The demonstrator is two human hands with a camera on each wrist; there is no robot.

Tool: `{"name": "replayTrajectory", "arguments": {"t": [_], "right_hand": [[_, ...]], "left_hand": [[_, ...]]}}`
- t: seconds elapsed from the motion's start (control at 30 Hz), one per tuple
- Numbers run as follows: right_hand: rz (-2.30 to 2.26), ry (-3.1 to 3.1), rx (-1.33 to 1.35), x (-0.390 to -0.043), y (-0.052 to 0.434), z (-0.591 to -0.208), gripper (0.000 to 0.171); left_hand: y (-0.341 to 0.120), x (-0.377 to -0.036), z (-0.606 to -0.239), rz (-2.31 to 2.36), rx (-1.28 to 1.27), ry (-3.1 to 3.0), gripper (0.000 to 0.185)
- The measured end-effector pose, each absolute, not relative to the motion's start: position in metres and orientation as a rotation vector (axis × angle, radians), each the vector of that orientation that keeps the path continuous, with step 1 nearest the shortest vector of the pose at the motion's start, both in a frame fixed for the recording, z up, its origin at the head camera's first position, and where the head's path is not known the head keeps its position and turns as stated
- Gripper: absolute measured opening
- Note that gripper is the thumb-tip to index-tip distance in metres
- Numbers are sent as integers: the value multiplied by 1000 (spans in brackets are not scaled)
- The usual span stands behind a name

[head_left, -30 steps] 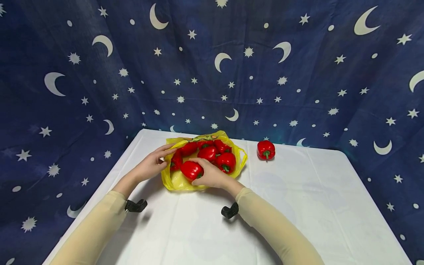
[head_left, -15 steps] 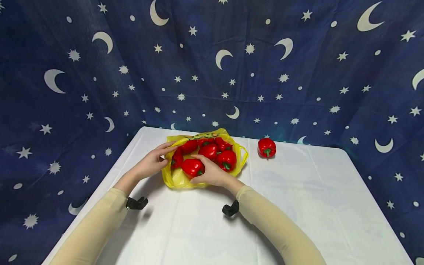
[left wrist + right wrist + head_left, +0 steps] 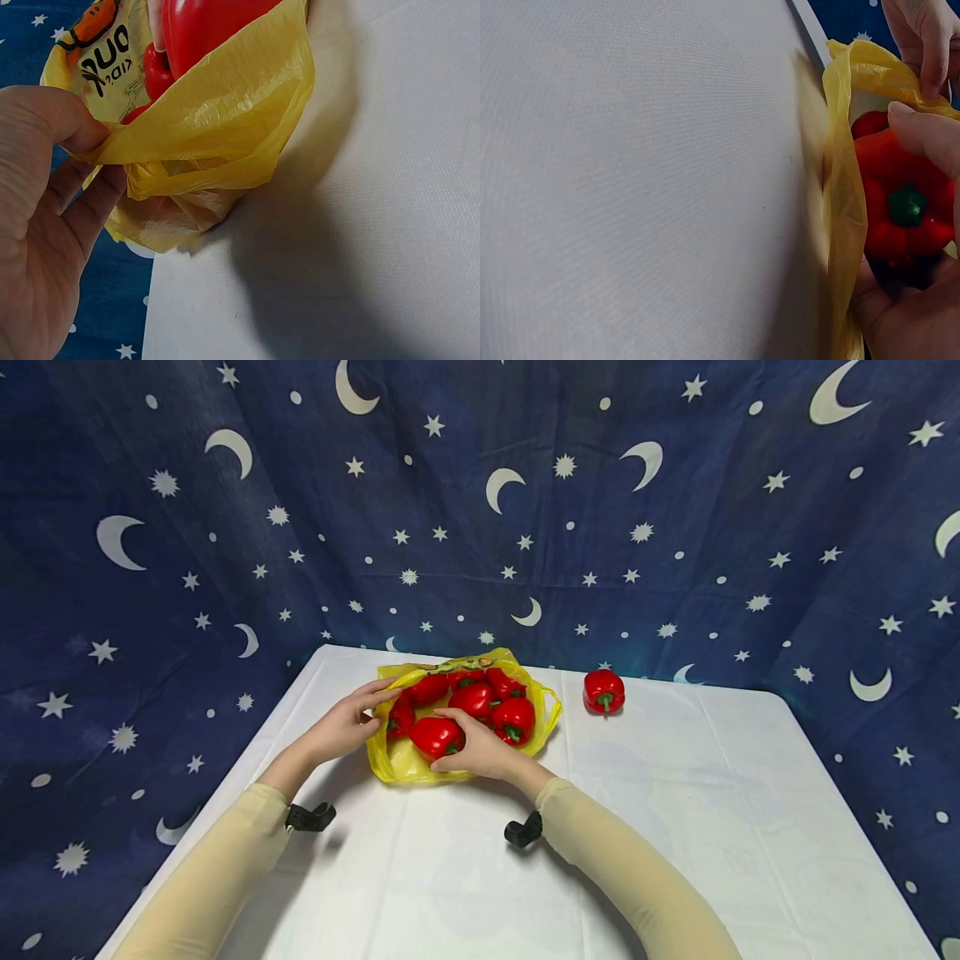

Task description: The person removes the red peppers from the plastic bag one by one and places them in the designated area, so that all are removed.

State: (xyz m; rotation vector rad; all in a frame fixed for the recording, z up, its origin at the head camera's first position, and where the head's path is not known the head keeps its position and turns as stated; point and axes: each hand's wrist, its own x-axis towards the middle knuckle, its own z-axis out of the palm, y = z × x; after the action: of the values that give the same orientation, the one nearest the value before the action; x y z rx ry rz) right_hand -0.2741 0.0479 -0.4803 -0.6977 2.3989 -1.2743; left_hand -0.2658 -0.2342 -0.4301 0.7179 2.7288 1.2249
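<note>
Head view: the thumb and fingers of the right hand [image 3: 486, 752] are parted around a plump, glossy red bell pepper [image 3: 433, 737] and grip it between them. From the right wrist camera, the right thumb [image 3: 930, 139] lies on the upper side of the pepper, whose stubby green stem [image 3: 907, 206] shows between that thumb and the lower fingers. The gripped pepper is within the mouth of a thin yellow plastic bag [image 3: 405, 766]; whether it touches the bag's floor beneath the fingers cannot be told.

The left hand [image 3: 345, 724] has its fingers nearly together, pinching the bag's left rim: in the left wrist view its thumb [image 3: 67, 116] lies against the plastic, with the other fingers on the outer side. Beyond this thumb, dark lettering and an orange printed figure show on the bag.

Past the right fingertips, more red peppers [image 3: 471, 702] crowd the far part of the bag, one of them between the gripped pepper and the left fingertips. Well to the right of the right hand, outside the bag, a single red bell pepper [image 3: 603, 693] rests on a white tablecloth [image 3: 435, 877].

Behind the fingers, black wrist devices [image 3: 523, 831] adjoin beige sleeves [image 3: 630, 860]. Farthest out hangs a dark blue curtain [image 3: 450, 572] printed with white moons and stars.
</note>
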Motion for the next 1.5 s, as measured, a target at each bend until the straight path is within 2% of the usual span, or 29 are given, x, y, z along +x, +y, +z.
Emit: {"name": "replayTrajectory", "arguments": {"t": [0.6, 1.17, 1.5], "right_hand": [[-1384, 2398, -641, -263, 70, -468, 90], [-1632, 2279, -553, -254, 114, -443, 81], [-1710, 2257, -537, -254, 149, -428, 85]], "left_hand": [[-234, -266, -431, 1250, 785, 2738, 52], [-229, -263, -430, 1247, 745, 2759, 48], [-234, -266, -436, 1272, 783, 2742, 47]]}}
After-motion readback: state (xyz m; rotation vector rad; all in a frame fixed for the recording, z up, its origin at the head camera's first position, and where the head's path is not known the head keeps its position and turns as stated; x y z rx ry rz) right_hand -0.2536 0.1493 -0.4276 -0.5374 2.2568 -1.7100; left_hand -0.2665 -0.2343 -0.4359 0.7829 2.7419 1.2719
